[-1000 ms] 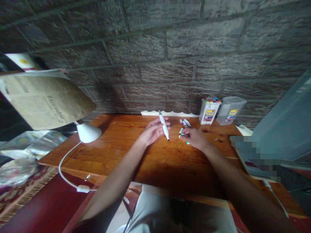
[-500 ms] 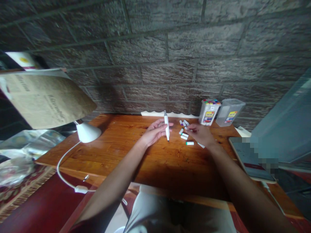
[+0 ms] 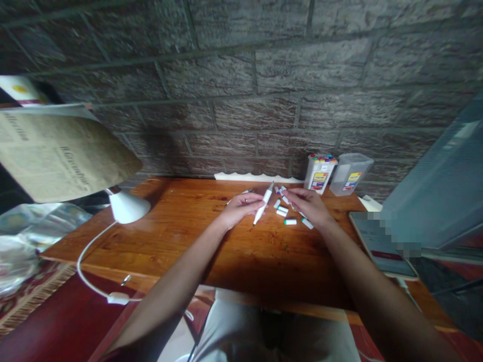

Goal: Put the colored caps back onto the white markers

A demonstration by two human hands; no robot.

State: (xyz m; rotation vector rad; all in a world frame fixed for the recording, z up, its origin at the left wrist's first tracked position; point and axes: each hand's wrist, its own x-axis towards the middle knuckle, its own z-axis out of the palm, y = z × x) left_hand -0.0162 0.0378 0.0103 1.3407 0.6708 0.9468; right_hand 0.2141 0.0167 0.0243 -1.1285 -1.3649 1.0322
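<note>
My left hand is closed around a white double-ended marker, tilted with its top to the right. Both dark tips show, with no caps on them. Behind this hand, part of another pale pen-like thing peeks out on the desk. My right hand is among several loose marker caps, thumb and forefinger pinched together. Whatever may be between those fingertips is too small to make out. Nearby are a green-ended cap, another green-ended cap under the wrist side, and a purple-ended cap.
A clear case full of markers stands by the wall beside an uncovered clear case. On the left stands a lamp with a cord. A tablet lies at the right of the wooden desk. A white scalloped strip runs along the wall.
The marker in my left hand has turned from nearly upright to leaning right. My right hand has lifted slightly off the caps, uncovering a green-ended one. The view has shifted a little.
</note>
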